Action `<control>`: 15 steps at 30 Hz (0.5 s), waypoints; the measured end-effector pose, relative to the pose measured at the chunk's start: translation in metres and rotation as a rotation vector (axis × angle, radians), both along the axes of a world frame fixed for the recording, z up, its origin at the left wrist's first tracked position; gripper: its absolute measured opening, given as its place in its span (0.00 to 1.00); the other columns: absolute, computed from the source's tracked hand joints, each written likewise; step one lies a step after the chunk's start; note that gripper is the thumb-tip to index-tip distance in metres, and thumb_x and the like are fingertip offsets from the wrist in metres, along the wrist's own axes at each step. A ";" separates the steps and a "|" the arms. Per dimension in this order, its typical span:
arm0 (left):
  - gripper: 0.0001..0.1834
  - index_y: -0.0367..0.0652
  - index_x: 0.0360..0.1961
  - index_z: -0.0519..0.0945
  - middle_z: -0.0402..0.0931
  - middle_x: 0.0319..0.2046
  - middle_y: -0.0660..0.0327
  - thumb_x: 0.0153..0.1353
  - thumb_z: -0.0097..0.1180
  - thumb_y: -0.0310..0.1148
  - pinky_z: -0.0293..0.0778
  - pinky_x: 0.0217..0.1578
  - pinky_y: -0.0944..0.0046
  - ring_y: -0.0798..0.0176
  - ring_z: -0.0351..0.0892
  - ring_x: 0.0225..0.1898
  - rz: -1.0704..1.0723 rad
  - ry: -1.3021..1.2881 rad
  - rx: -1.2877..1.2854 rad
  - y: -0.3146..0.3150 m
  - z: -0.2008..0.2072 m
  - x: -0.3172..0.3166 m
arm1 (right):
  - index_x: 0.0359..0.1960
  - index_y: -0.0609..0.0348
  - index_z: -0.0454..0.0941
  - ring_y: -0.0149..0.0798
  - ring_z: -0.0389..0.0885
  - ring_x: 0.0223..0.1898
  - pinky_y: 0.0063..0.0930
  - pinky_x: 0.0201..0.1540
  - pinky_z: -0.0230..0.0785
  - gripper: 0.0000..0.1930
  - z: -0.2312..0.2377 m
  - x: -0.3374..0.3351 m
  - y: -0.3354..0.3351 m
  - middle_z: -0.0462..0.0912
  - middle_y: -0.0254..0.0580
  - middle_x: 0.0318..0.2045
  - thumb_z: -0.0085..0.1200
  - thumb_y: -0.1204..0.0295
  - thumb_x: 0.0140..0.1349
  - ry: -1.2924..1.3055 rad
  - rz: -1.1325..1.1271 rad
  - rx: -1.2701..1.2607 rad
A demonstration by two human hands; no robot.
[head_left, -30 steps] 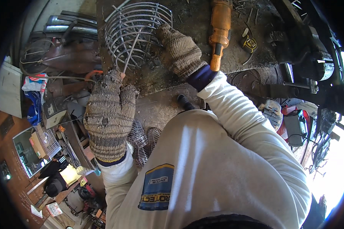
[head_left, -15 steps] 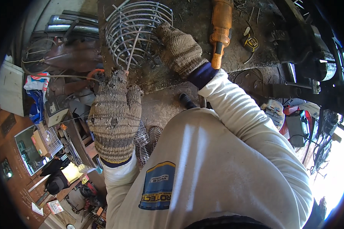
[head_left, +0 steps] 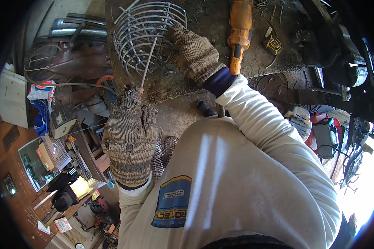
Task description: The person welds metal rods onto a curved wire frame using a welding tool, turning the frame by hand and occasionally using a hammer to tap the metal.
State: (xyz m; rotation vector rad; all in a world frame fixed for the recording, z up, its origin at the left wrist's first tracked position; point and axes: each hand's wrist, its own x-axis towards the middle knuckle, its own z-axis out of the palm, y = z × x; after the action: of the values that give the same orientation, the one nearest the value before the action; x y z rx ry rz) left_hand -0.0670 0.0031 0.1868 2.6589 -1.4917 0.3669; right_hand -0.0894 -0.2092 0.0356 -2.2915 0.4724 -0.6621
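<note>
On the dark workbench (head_left: pixel 212 20) lies a curved cage of grey metal bars (head_left: pixel 151 20), its bars crossed by uprights. My right hand (head_left: pixel 195 54), in a brown knitted glove, is closed on the cage's right edge; its fingertips are partly hidden. My left hand (head_left: pixel 131 133), in a matching worn glove, is lower and to the left, just off the bench's near edge. From its closed fingers a thin grey welding rod (head_left: pixel 148 62) points up over the cage. Whatever grips the rod's lower end is hidden by the glove.
An orange power tool (head_left: pixel 240 25) lies right of my right hand, with a yellow-and-black tape measure (head_left: pixel 273 45) beyond it. Dark machinery (head_left: pixel 340 54) stands at the right. A cable (head_left: pixel 79 84) runs from the left toward my left hand. Metal lengths (head_left: pixel 77 31) lie at far left.
My left hand has drawn slightly back toward me and to the right, carrying the welding rod with it. My right hand and the cage have hardly moved.
</note>
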 end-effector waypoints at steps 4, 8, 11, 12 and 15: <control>0.22 0.46 0.53 0.81 0.82 0.47 0.56 0.56 0.65 0.35 0.78 0.46 0.56 0.52 0.83 0.43 0.013 0.038 0.005 0.003 -0.001 0.001 | 0.53 0.58 0.71 0.53 0.82 0.47 0.43 0.49 0.76 0.26 -0.002 0.002 -0.001 0.81 0.53 0.46 0.63 0.60 0.54 0.035 -0.005 -0.051; 0.22 0.45 0.53 0.81 0.82 0.46 0.56 0.56 0.64 0.35 0.79 0.46 0.56 0.52 0.83 0.43 0.029 0.067 0.002 0.006 0.000 0.000 | 0.54 0.59 0.71 0.52 0.82 0.47 0.43 0.48 0.76 0.27 0.002 0.000 -0.002 0.81 0.53 0.46 0.63 0.62 0.54 0.021 0.022 0.060; 0.22 0.44 0.53 0.81 0.83 0.46 0.55 0.56 0.64 0.35 0.79 0.46 0.56 0.52 0.84 0.43 0.042 0.090 0.007 0.008 0.002 0.001 | 0.54 0.59 0.71 0.53 0.82 0.46 0.43 0.48 0.76 0.27 0.000 -0.001 0.000 0.81 0.53 0.46 0.63 0.62 0.54 0.018 0.027 0.046; 0.22 0.43 0.53 0.81 0.83 0.46 0.55 0.56 0.64 0.34 0.79 0.46 0.56 0.52 0.84 0.43 0.046 0.099 0.006 0.009 0.002 0.002 | 0.54 0.59 0.71 0.53 0.82 0.46 0.43 0.48 0.76 0.27 -0.001 0.000 0.000 0.81 0.53 0.46 0.63 0.63 0.54 0.016 0.023 0.033; 0.22 0.42 0.52 0.81 0.83 0.45 0.55 0.56 0.64 0.34 0.79 0.46 0.57 0.52 0.84 0.43 0.059 0.127 0.009 0.011 0.004 0.003 | 0.53 0.59 0.71 0.53 0.82 0.46 0.43 0.48 0.76 0.27 -0.005 0.002 0.000 0.81 0.53 0.46 0.63 0.63 0.54 0.010 0.016 -0.006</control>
State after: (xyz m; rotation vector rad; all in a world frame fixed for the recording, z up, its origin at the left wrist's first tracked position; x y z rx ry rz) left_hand -0.0639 0.0137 0.1905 2.6822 -1.3844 0.1915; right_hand -0.0878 -0.2096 0.0309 -2.3026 0.4566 -0.6448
